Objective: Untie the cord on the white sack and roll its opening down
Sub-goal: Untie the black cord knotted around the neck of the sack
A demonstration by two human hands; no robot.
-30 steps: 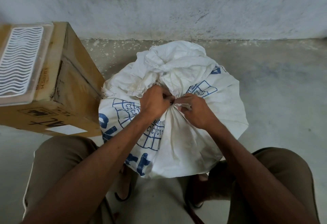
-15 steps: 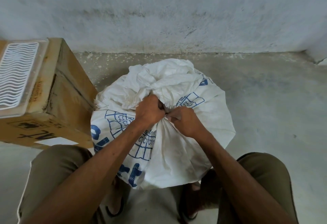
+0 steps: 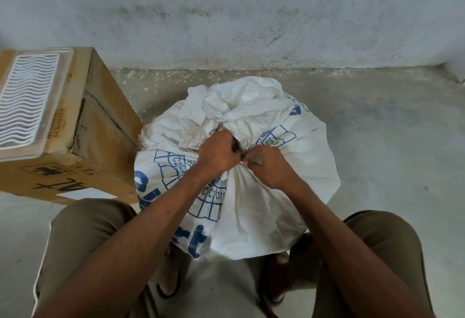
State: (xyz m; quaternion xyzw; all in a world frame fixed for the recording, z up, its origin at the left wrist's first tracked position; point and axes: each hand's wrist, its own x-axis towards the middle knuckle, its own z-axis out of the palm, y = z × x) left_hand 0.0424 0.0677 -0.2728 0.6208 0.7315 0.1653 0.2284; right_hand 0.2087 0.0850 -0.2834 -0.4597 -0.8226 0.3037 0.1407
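Note:
A full white woven sack (image 3: pixel 256 207) with blue print stands on the floor between my knees. Its top is gathered into a tied neck, and the loose crumpled opening (image 3: pixel 241 106) flops away from me above it. My left hand (image 3: pixel 217 153) and my right hand (image 3: pixel 269 166) meet at the neck, fingers pinched together on the knot. The cord itself is almost wholly hidden under my fingers; only a small pale bit shows at my right fingertips.
A cardboard box (image 3: pixel 100 126) stands close on the sack's left, with a clear plastic tray (image 3: pixel 27 106) lying on top. A grey wall (image 3: pixel 251 16) runs behind the sack. Bare concrete floor (image 3: pixel 390 141) stretches to the right.
Both hands stay pinched at the sack's neck with only small finger shifts. The view has tilted a little, so sack and box sit lower in frame.

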